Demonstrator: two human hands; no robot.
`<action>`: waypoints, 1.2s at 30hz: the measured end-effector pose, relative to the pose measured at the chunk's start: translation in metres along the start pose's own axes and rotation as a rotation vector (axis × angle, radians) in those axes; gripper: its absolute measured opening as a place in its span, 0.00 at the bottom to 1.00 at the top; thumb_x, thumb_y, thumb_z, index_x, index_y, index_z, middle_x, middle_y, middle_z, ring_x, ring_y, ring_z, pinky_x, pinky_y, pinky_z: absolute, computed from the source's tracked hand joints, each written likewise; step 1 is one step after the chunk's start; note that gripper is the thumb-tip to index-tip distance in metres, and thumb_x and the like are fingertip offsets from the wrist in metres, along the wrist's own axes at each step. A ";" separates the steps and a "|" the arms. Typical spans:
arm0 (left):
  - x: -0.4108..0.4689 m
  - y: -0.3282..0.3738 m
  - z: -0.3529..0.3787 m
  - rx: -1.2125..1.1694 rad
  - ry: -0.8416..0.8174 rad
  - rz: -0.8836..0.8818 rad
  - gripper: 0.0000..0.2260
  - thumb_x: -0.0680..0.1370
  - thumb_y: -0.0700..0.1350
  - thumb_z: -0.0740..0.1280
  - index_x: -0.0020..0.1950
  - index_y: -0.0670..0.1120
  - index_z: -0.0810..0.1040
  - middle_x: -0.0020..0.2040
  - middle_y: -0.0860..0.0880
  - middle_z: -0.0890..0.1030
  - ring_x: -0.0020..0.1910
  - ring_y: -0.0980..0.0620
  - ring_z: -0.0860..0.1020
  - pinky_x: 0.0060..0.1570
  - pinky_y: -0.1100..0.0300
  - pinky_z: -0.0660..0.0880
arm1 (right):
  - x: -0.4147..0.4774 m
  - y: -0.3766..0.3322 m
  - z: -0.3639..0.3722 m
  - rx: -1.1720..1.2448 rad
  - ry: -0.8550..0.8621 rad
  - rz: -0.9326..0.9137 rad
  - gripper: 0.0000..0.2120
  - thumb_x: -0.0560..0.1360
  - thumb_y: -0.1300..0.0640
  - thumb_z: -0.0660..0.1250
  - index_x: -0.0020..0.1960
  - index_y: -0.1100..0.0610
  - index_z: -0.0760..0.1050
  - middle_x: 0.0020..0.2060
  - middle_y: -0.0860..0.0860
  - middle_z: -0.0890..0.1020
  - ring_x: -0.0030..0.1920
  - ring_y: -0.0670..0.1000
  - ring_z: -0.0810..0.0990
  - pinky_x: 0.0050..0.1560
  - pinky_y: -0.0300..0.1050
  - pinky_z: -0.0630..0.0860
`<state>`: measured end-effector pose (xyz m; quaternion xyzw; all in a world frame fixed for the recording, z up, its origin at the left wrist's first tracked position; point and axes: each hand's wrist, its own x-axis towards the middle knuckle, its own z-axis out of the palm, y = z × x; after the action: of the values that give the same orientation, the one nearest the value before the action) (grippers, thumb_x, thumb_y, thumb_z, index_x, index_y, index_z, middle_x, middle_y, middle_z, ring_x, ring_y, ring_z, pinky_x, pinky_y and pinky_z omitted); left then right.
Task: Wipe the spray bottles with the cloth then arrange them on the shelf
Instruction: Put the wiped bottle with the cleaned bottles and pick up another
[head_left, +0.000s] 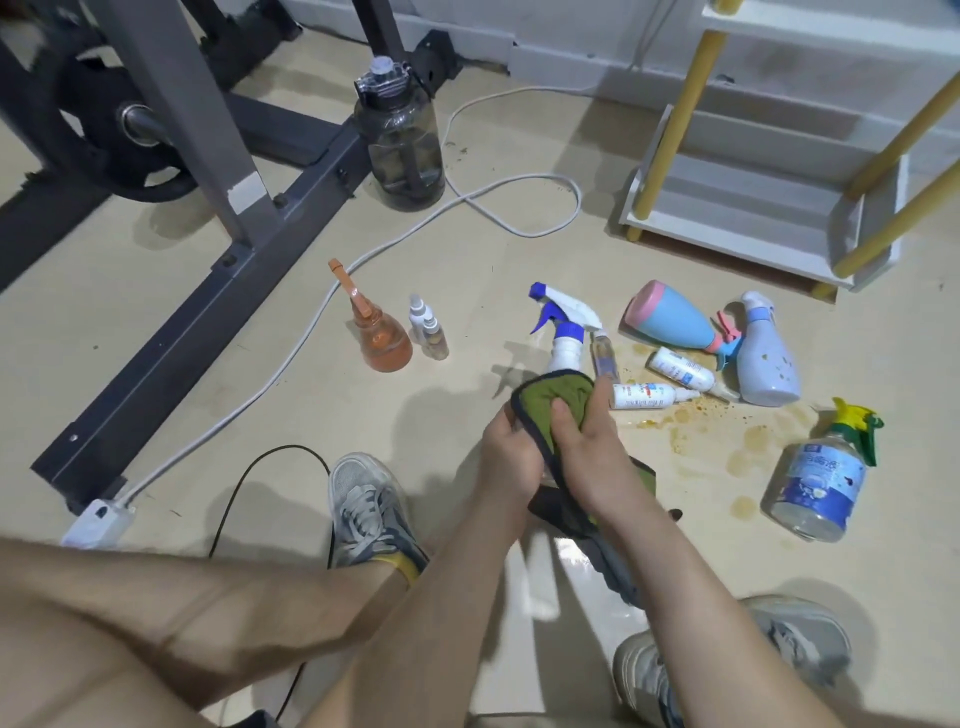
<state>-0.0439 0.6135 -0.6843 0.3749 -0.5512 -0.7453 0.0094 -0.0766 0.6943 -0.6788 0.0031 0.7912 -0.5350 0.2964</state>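
Observation:
My left hand (511, 457) grips the lower body of a white spray bottle with a blue trigger (563, 322), held above the floor. My right hand (587, 441) presses a green cloth with a dark border (540, 400) around that bottle's body, which the cloth hides. On the floor to the left stand an orange bottle (382, 340) and two small clear bottles (428, 330). To the right lie a blue and pink bottle (672, 319), a pale blue trigger bottle (766, 364), two small white bottles (675, 366) and a green-topped clear bottle (815, 478). The white shelf with yellow posts (748, 208) stands at the back right.
Brown spill stains (748, 441) mark the floor between the right-hand bottles. A dark water jug (402, 145) stands by a grey exercise machine frame (208, 249). A white cable (311, 322) runs to a power strip (98, 519). My two shoes (363, 504) rest near my arms.

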 end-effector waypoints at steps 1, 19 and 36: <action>0.000 -0.002 0.001 0.033 0.005 0.025 0.09 0.81 0.38 0.64 0.59 0.39 0.80 0.46 0.47 0.83 0.40 0.57 0.81 0.38 0.67 0.77 | 0.002 0.008 0.004 -0.054 0.052 -0.028 0.35 0.79 0.41 0.57 0.79 0.54 0.49 0.70 0.58 0.71 0.68 0.58 0.72 0.69 0.55 0.69; -0.012 -0.010 0.012 0.207 -0.025 0.198 0.14 0.74 0.57 0.63 0.56 0.55 0.80 0.50 0.56 0.84 0.52 0.55 0.81 0.58 0.54 0.77 | 0.016 -0.015 -0.034 0.401 0.080 0.300 0.20 0.79 0.40 0.60 0.59 0.53 0.79 0.49 0.54 0.86 0.50 0.55 0.84 0.53 0.50 0.79; -0.012 0.031 0.016 0.384 -0.255 0.168 0.11 0.78 0.63 0.58 0.55 0.70 0.78 0.68 0.61 0.72 0.69 0.61 0.69 0.72 0.55 0.63 | -0.028 -0.022 -0.073 0.700 -0.198 0.077 0.18 0.68 0.54 0.77 0.56 0.59 0.81 0.50 0.62 0.84 0.46 0.55 0.85 0.45 0.48 0.82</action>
<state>-0.0567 0.6197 -0.6497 0.2252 -0.7089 -0.6647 -0.0697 -0.0945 0.7557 -0.6281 0.0823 0.5269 -0.7595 0.3726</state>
